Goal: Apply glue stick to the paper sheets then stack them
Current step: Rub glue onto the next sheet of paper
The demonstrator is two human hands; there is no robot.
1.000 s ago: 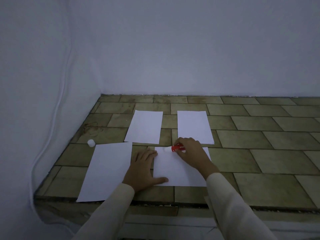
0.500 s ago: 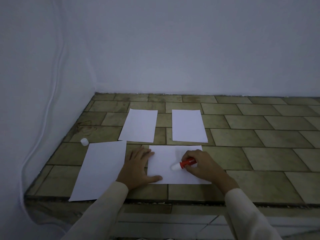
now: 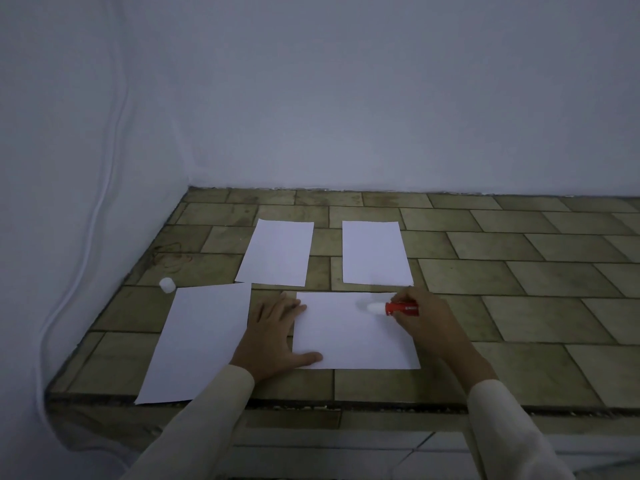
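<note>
Left of centre: white cap (image 3: 166,284) just beside the top corner of the left sheet (image 3: 201,341). Left hand (image 3: 273,341) lies flat, fingers straight, pressing the left edge of the middle sheet (image 3: 349,341). Red glue stick (image 3: 398,308), white tip at that sheet's upper right, is gripped by the right hand (image 3: 427,322).

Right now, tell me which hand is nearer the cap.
Left. The left hand rests on the centre sheet, at its left edge; the cap lies up-left of it, past the left sheet. The right hand grips the glue stick over the centre sheet's right side, farther off.
</note>
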